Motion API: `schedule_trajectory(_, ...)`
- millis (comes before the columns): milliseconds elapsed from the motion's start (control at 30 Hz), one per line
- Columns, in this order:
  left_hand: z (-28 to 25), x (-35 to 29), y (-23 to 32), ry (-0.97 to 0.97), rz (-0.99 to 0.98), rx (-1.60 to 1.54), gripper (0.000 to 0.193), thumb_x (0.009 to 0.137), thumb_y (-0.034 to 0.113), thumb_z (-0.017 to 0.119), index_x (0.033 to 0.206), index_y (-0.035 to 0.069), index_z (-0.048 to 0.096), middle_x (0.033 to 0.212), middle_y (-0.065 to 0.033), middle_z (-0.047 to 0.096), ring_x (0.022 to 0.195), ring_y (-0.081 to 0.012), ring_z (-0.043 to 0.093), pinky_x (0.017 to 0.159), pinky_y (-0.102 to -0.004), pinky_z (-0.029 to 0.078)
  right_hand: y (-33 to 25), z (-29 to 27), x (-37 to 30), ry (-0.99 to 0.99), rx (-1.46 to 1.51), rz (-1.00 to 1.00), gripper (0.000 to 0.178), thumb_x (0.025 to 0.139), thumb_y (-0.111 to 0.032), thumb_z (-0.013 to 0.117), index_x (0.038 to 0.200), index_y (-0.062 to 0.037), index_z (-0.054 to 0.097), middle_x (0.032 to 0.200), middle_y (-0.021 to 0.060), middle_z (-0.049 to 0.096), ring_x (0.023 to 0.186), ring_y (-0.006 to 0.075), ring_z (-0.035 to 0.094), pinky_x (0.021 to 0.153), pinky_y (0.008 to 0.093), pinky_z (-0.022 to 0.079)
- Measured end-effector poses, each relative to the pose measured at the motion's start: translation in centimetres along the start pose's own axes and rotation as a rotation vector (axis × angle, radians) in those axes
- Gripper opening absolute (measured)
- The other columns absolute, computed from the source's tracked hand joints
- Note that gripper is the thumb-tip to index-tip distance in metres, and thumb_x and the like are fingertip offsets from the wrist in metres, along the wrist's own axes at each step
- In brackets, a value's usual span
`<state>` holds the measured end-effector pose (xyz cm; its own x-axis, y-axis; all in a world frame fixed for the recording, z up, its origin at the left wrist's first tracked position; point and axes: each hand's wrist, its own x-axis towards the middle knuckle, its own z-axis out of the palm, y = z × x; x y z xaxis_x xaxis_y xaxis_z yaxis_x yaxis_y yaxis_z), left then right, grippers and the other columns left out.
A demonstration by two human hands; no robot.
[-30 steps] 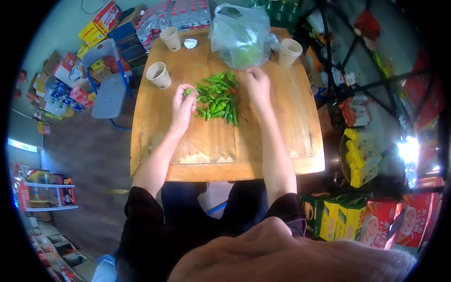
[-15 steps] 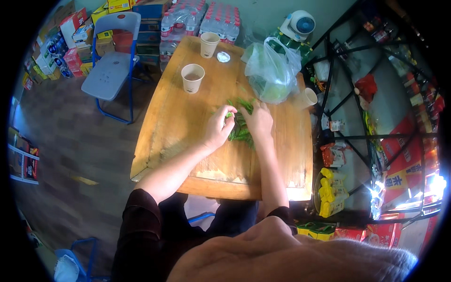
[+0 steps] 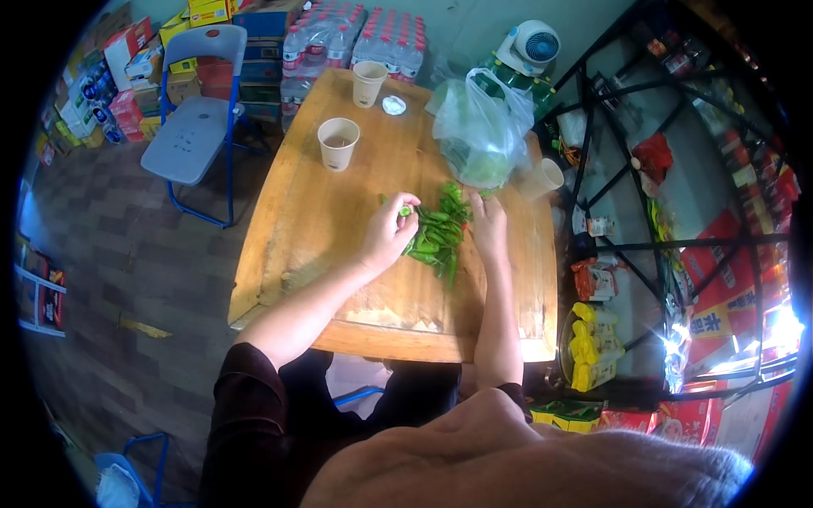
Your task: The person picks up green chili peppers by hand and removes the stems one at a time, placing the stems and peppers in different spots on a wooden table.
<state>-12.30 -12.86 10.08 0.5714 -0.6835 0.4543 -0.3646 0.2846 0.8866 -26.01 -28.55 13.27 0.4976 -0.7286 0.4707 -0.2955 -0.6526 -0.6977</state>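
Note:
A pile of green chili peppers (image 3: 437, 239) lies on the wooden table (image 3: 339, 245) in front of me, with a small spot of red at its right side. At the pile's left, my left hand (image 3: 389, 234) is closed around a green chili pepper (image 3: 405, 211), whose end shows between thumb and fingers. Right of the pile, my right hand (image 3: 489, 227) has its fingers pinched together. A bit of green shows at those fingertips, too small to name.
Paper cups (image 3: 339, 146) stand at the table's far left, near a crumpled white piece (image 3: 394, 105). A clear plastic bag (image 3: 481, 135) with green contents sits far right, beside a tipped paper cup (image 3: 542, 179). A folding chair (image 3: 191, 140) is to the left; a black metal rack (image 3: 644, 245) borders the right.
My right hand has moved right, off the peppers, uncovering more of the pile. My left hand stays at the pile's left, still holding a pepper. The whole view has shifted slightly.

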Motion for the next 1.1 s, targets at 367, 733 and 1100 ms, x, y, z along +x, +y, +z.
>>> schedule_trajectory(367,-0.5,-0.3,1.7,-0.076,-0.037,-0.163,0.019,0.089,0.014,0.06,0.105,0.003,0.06,0.094,-0.0053,0.061,0.089,-0.0105,0.057,0.073,-0.0254,0.046,-3.9,-0.1,-1.6,-0.469,0.505,0.298,0.026,0.096,-0.027,0.057,0.087,-0.0034,0.063,0.072,-0.0065,0.049,0.063,0.003,0.039,0.055,0.0212,0.032)
schedule_trajectory(733,-0.4,0.0,0.3,-0.21,-0.33,-0.589,0.021,0.09,0.016,0.062,0.107,0.004,0.06,0.095,0.0031,0.056,0.076,-0.003,0.046,0.064,-0.0189,0.038,-5.0,1.4,-2.6,-0.593,0.26,0.158,0.027,0.088,-0.022,0.068,0.089,0.0047,0.066,0.071,-0.0005,0.058,0.069,0.0052,0.046,0.059,0.0277,0.042)
schedule_trajectory(1100,-0.3,0.0,0.1,-0.313,-0.35,-0.571,0.022,0.091,0.014,0.062,0.11,0.005,0.055,0.097,0.0016,0.054,0.092,-0.0064,0.05,0.081,-0.0221,0.041,-4.2,2.6,-3.1,-0.481,0.246,0.097,0.012,0.088,-0.009,0.063,0.091,0.0003,0.055,0.077,-0.0002,0.059,0.07,0.0059,0.052,0.061,0.0248,0.043)
